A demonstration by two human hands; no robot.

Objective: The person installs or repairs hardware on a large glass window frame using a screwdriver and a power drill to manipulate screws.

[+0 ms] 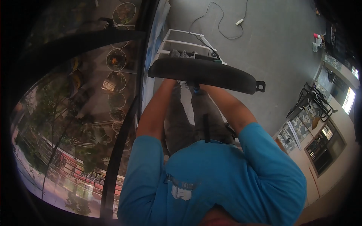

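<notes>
A long black padded bar [203, 73] with a slotted end crosses the middle of the head view and covers both hands. My left forearm [160, 103] runs up to its lower edge, and the fingers are hidden. From the other side my right forearm [226, 105] reaches the same bar, its hand also out of sight behind it. Whether either hand holds anything cannot be made out. Just beyond the bar is a white metal frame [184, 41], with dark and grey items at its near end. Dark trousers [181, 130] show between the arms.
A glass pane with a dark frame [143, 56] stands at left, showing plants and round pots [116, 60]. A cable [220, 22] with a white piece [239, 22] lies on the grey floor. At right are a black metal rack [311, 101] and a wall with a window [325, 148].
</notes>
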